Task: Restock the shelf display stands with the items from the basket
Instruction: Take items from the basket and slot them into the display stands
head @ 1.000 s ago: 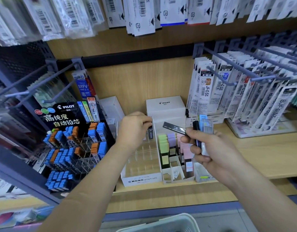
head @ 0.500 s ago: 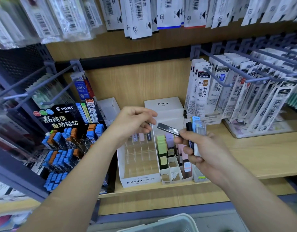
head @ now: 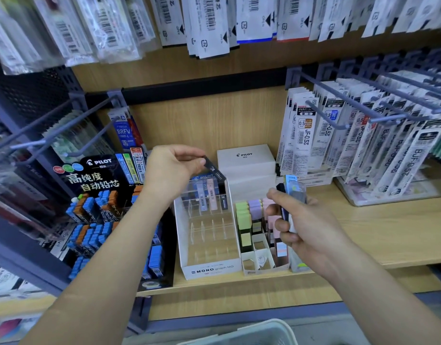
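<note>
lead case [head: 213,168], slim black, left hand [head: 172,171], spares [head: 296,191] in right hand [head: 311,230]

Light wood-grain shelf [head: 388,235] smooth matt, matt grey metal hooks [head: 339,95], dark perforated metal panel [head: 28,95], glossy clear plastic packets [head: 110,28], white card stand [head: 209,270] with clear plastic dividers [head: 209,227], matt black case [head: 214,168], glossy clear cases [head: 299,190], white plastic basket [head: 251,332]

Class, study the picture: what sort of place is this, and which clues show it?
Probably a stationery shop: barcoded refill packs hang on hooks, and a Pilot lead display and a Mono stand sit on the shelf.
</note>
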`<state>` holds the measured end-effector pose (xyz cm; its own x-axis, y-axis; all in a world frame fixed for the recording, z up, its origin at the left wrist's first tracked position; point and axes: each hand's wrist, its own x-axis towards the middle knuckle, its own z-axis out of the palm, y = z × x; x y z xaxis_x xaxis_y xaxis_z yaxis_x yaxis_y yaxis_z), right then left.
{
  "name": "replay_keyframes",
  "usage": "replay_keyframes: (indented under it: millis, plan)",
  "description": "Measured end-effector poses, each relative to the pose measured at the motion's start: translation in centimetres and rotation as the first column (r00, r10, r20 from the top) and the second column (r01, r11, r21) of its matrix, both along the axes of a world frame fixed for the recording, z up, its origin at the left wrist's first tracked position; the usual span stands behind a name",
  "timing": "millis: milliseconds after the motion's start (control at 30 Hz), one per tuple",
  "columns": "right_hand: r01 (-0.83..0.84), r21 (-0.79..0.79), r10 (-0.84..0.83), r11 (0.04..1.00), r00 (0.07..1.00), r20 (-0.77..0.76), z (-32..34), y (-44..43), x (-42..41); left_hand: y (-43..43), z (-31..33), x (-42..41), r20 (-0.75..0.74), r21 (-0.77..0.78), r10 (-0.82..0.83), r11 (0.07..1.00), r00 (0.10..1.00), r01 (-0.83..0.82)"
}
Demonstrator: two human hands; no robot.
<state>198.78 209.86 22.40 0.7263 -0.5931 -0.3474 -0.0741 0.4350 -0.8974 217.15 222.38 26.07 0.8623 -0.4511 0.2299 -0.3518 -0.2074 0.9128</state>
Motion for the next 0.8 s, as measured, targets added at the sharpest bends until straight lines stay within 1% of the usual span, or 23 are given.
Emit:
replay_keyframes:
  millis: [133,233,700,800]
  plan:
    - [-0.013,0.002,0.013,1.000,1.000,0.005,-0.2,0.0,0.0,-0.7,-1.3,-0.2,0.139,0.130,-0.001,0.991,0.990,-0.017]
    - [-0.022,-0.005,0.022,1.000,1.000,0.006,-0.3,0.0,0.1,-1.1,-2.0,-0.5,0.171,0.186,0.006,0.982,0.985,-0.038]
    - [-0.048,-0.015,0.048,0.999,0.999,0.004,-0.1,0.2,0.0,-1.4,-2.3,-0.6,0.229,0.240,-0.039,0.971,0.973,-0.017]
    - [-0.061,0.002,0.061,0.998,0.998,0.008,0.1,0.2,0.0,-1.5,-2.3,-0.9,0.280,0.262,-0.054,0.965,0.959,-0.023]
